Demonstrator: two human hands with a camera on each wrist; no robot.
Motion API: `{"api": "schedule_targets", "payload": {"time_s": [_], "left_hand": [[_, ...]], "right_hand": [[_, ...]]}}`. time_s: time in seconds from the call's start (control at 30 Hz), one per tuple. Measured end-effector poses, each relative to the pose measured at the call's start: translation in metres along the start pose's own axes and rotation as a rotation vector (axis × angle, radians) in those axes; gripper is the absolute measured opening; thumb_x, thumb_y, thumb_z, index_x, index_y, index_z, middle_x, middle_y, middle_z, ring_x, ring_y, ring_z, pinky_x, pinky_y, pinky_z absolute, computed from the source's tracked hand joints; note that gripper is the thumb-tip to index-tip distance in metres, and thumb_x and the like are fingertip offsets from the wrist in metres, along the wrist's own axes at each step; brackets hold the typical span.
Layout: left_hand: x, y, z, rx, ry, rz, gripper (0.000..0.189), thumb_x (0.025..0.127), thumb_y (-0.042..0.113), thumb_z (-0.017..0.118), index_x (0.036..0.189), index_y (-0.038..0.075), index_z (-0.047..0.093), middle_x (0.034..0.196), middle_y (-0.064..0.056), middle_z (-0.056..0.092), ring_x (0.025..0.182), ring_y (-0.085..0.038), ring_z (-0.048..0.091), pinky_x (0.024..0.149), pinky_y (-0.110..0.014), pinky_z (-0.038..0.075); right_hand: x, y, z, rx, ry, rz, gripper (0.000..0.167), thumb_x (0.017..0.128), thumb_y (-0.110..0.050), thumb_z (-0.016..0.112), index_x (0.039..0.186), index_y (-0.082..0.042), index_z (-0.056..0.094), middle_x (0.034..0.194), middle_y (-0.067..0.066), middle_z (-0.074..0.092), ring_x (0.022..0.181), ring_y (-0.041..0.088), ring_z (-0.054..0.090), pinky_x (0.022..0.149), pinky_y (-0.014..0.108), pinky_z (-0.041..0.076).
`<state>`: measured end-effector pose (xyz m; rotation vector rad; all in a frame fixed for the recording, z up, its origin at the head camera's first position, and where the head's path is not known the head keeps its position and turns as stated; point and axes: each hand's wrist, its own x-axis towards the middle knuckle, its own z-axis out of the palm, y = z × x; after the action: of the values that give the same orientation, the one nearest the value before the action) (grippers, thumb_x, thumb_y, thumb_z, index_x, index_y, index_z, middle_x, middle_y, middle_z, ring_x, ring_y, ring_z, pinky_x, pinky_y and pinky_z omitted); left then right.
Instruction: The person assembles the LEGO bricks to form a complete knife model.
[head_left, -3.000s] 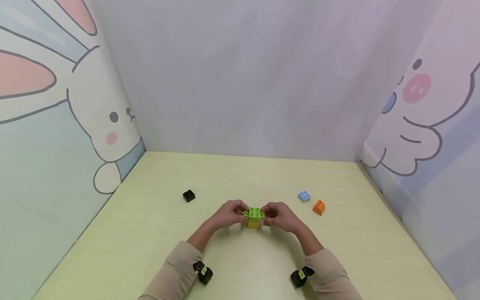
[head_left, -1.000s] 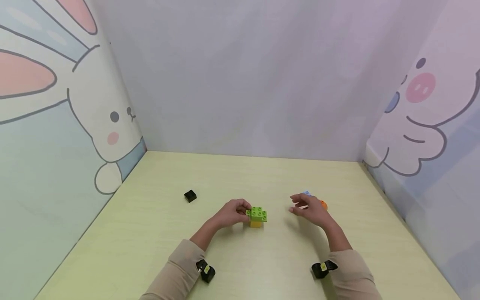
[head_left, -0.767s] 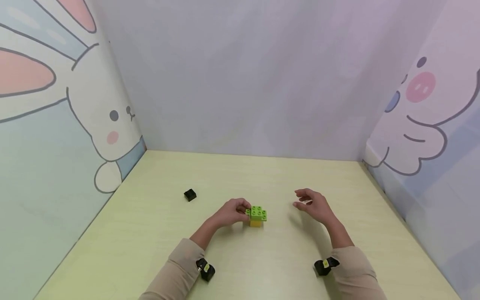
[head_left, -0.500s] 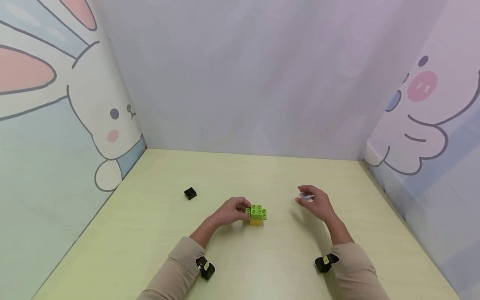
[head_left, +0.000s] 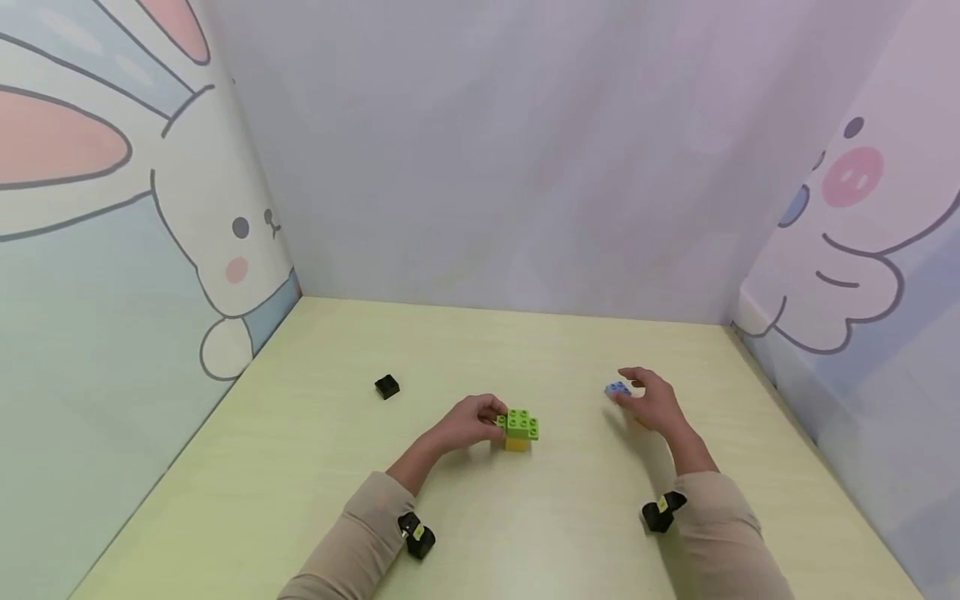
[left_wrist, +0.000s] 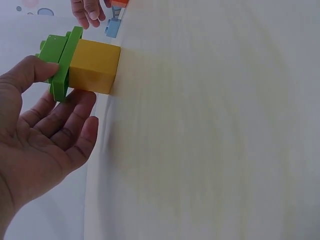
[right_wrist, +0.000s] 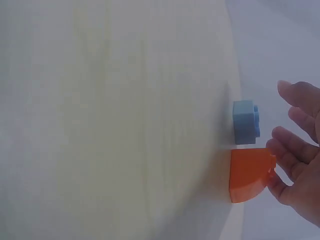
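Note:
My left hand (head_left: 467, 423) pinches the left side of a small stack of toy building bricks: a green brick (head_left: 518, 421) on a wider green plate, over a yellow brick (head_left: 516, 446). In the left wrist view the thumb presses the green part and the fingers lie at the plate's other side, near the yellow brick (left_wrist: 95, 65). My right hand (head_left: 658, 403) hovers with parted fingers by a light blue brick (right_wrist: 244, 122). Just under its fingers, in the right wrist view, stands an orange brick with a curved side (right_wrist: 250, 175); in the head view the hand mostly hides it.
A black brick (head_left: 387, 387) lies on the pale table (head_left: 450, 533), off to the left. Printed cloth walls with cartoon animals enclose the table at the back and both sides. Each sleeve bears a black wrist camera (head_left: 417, 536).
My right hand let go of the stack's right side and moved right to the blue and orange bricks, shifting slightly further right lately. The left hand kept its hold on the stack.

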<state>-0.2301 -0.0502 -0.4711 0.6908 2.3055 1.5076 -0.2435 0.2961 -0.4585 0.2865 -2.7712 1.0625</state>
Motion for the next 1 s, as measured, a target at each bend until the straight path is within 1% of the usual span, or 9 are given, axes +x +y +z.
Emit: {"api": "schedule_targets", "payload": {"time_s": [0.03,0.2,0.27,0.3,0.4,0.53,0.67,0.83,1.0], "left_hand": [[0.000,-0.001,0.000,-0.001,0.000,0.005,0.024,0.081,0.003,0.069,0.103,0.003,0.060,0.093,-0.001,0.061,0.085,-0.012,0.058,0.075,-0.027,0.048],[-0.013,0.024,-0.003,-0.011,-0.009,0.014,0.023,0.081,-0.001,0.067,0.103,-0.003,0.058,0.094,-0.007,0.061,0.085,-0.015,0.058,0.074,-0.028,0.048],[-0.018,0.036,-0.005,-0.013,-0.011,0.005,0.024,0.081,-0.003,0.066,0.103,-0.005,0.058,0.096,-0.011,0.061,0.086,-0.018,0.058,0.074,-0.029,0.048],[-0.018,0.036,-0.006,-0.012,-0.014,0.001,0.023,0.082,-0.002,0.066,0.103,-0.005,0.058,0.096,-0.011,0.061,0.087,-0.017,0.058,0.074,-0.028,0.048],[-0.017,0.035,-0.006,-0.018,-0.012,-0.001,0.023,0.081,-0.003,0.066,0.103,-0.004,0.058,0.096,-0.010,0.061,0.087,-0.019,0.058,0.074,-0.028,0.048],[-0.009,0.017,-0.003,-0.015,-0.005,-0.009,0.024,0.081,0.000,0.067,0.104,-0.002,0.058,0.096,-0.007,0.061,0.088,-0.019,0.058,0.075,-0.030,0.048],[-0.004,0.002,0.000,-0.010,0.006,-0.027,0.026,0.081,0.003,0.069,0.105,0.001,0.059,0.095,-0.003,0.061,0.087,-0.017,0.058,0.075,-0.030,0.048],[-0.002,0.000,0.001,-0.007,0.003,-0.043,0.026,0.081,0.005,0.069,0.104,0.004,0.060,0.095,-0.001,0.061,0.088,-0.015,0.058,0.075,-0.030,0.048],[-0.001,0.002,0.001,0.007,-0.003,-0.045,0.025,0.082,0.005,0.068,0.105,0.006,0.060,0.096,0.000,0.062,0.089,-0.013,0.058,0.074,-0.029,0.047]], "right_hand": [[0.001,0.002,0.000,0.010,-0.008,0.014,0.048,0.085,-0.013,0.068,0.124,0.008,0.050,0.121,0.030,0.051,0.109,0.046,0.047,0.085,0.055,0.041],[0.006,0.012,0.001,0.047,-0.068,0.102,0.053,0.086,-0.017,0.068,0.126,0.010,0.047,0.121,0.031,0.049,0.108,0.045,0.047,0.086,0.052,0.041],[0.009,0.016,0.001,0.045,-0.097,0.137,0.056,0.085,-0.020,0.069,0.126,0.011,0.046,0.120,0.031,0.049,0.107,0.044,0.048,0.086,0.051,0.041],[0.011,0.017,0.001,0.043,-0.109,0.151,0.058,0.085,-0.021,0.069,0.127,0.011,0.046,0.120,0.032,0.049,0.107,0.043,0.048,0.086,0.050,0.042],[0.014,0.019,0.002,0.019,-0.131,0.176,0.061,0.084,-0.024,0.070,0.125,0.013,0.045,0.116,0.031,0.051,0.104,0.041,0.050,0.085,0.049,0.042],[0.017,0.022,0.004,-0.038,-0.154,0.203,0.057,0.082,-0.024,0.071,0.120,0.012,0.049,0.110,0.028,0.055,0.098,0.037,0.052,0.083,0.047,0.043],[0.018,0.024,0.006,-0.079,-0.169,0.194,0.050,0.082,-0.021,0.071,0.114,0.012,0.053,0.102,0.023,0.057,0.090,0.032,0.052,0.079,0.044,0.044],[0.018,0.024,0.004,-0.070,-0.162,0.188,0.046,0.083,-0.019,0.070,0.113,0.012,0.054,0.101,0.021,0.058,0.088,0.031,0.052,0.079,0.043,0.045],[0.013,0.019,-0.003,-0.039,-0.104,0.181,0.045,0.086,-0.017,0.066,0.116,0.012,0.053,0.103,0.022,0.057,0.090,0.032,0.052,0.078,0.043,0.045]]}}
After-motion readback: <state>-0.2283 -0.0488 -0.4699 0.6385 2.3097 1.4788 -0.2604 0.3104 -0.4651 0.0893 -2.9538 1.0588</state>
